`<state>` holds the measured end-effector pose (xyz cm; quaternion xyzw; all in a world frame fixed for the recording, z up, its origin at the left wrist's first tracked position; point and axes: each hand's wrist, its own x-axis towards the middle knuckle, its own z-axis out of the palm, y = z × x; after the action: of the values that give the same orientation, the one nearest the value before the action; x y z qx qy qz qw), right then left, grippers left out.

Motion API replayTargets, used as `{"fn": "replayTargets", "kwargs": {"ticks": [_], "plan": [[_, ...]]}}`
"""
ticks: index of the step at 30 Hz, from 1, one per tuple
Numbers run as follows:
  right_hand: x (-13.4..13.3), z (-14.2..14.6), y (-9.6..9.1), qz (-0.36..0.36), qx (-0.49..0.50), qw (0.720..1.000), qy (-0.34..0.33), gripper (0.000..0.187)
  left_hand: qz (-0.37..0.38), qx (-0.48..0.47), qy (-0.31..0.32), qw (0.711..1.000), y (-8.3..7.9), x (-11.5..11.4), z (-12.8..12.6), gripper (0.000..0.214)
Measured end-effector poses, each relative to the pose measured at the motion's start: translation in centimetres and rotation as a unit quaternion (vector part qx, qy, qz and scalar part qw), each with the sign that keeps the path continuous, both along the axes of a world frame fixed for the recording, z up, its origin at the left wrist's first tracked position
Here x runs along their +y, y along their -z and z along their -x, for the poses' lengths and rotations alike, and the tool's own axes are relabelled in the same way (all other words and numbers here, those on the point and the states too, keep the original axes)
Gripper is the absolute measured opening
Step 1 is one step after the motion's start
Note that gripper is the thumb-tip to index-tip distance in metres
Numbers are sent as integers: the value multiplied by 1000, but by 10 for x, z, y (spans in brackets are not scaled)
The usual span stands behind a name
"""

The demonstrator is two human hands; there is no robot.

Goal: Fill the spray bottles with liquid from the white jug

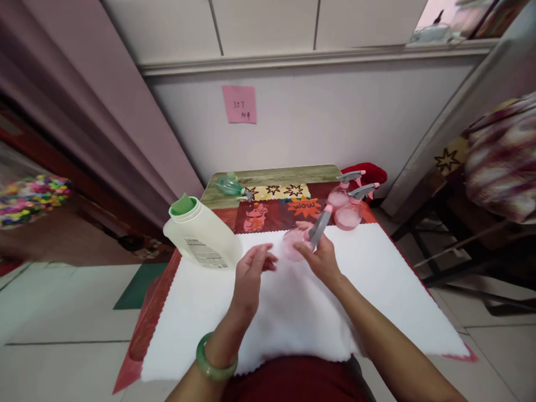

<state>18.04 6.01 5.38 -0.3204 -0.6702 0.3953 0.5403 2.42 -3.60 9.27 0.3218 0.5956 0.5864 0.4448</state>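
In the head view, my right hand (324, 261) is closed around a small clear spray bottle (293, 245) with pink content and a grey and pink trigger head. The bottle is tilted, its head leaning toward the upper right. My left hand (251, 271), with a green bangle on its wrist, hovers just left of the bottle, empty, its fingers loosely bent. Left of that hand stands a large cream jug (209, 237) with a green piece in its mouth. Two similar spray bottles (348, 216) with pink content stand together at the back right.
A white cloth (201, 324) covers the near part of the table. At the back left lies a green spray bottle (229, 185) on its side. A pink note (239, 104) is on the wall. On the right, a person in a plaid sleeve (505, 156) is close by.
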Motion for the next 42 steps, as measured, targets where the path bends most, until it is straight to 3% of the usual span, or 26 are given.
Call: {"fn": "replayTargets", "kwargs": {"ticks": [2, 4, 7, 9, 11, 15, 17, 18, 20, 21, 22, 24, 25, 26, 27, 28, 30, 32, 35, 39, 42], "plan": [[-7, 6, -8, 150, 142, 978, -1, 35, -3, 35, -51, 998, 16, 1, 2, 72], [-16, 13, -15, 255, 254, 932, -33, 36, -23, 37, -10, 999, 28, -1, -3, 99], [-27, 21, -26, 330, 329, 880, -89, 36, -121, 76, 56, 988, 38, -7, -13, 102], [-29, 22, -32, 355, 353, 857, -125, 39, -199, 180, 42, 962, 38, -11, -13, 94], [-27, 20, -38, 383, 372, 834, -140, 41, -284, 336, 13, 898, 37, -13, -8, 87], [-20, 21, -49, 446, 389, 800, -97, 44, -401, 582, -46, 706, 37, -17, 10, 90], [-22, 25, -54, 461, 392, 792, -83, 50, -428, 622, -52, 653, 36, -19, 16, 95], [-24, 26, -56, 463, 393, 791, -81, 53, -435, 627, -47, 644, 36, -20, 18, 95], [-28, 29, -58, 458, 395, 792, -83, 58, -436, 599, -22, 671, 35, -24, 19, 94], [-30, 30, -59, 453, 396, 794, -88, 59, -423, 561, -10, 711, 34, -26, 19, 94], [-32, 31, -59, 447, 396, 796, -96, 59, -399, 501, -2, 768, 34, -27, 18, 92], [-34, 31, -59, 424, 396, 806, -118, 57, -297, 293, 16, 909, 32, -29, 14, 90], [-34, 32, -60, 408, 392, 815, -127, 57, -231, 179, 25, 956, 32, -29, 13, 84], [-34, 32, -60, 390, 383, 827, -132, 57, -160, 72, 51, 983, 31, -28, 12, 74], [-34, 32, -61, 373, 368, 841, -134, 57, -87, -28, 101, 991, 30, -27, 11, 67], [-33, 33, -61, 357, 351, 855, -132, 58, -17, -119, 167, 979, 29, -25, 12, 68], [-31, 33, -63, 340, 320, 876, -121, 58, 89, -268, 289, 915, 29, -22, 14, 84], [-29, 32, -63, 341, 308, 882, -106, 58, 139, -374, 332, 855, 31, -20, 18, 90], [-25, 29, -62, 351, 312, 876, -111, 57, 122, -393, 310, 857, 34, -20, 22, 84], [-20, 26, -60, 351, 298, 871, -173, 59, 117, -358, 322, 869, 33, -22, 23, 91], [-15, 29, -58, 347, 319, 872, -132, 58, 35, -338, 237, 910, 31, -24, 17, 86]]}}
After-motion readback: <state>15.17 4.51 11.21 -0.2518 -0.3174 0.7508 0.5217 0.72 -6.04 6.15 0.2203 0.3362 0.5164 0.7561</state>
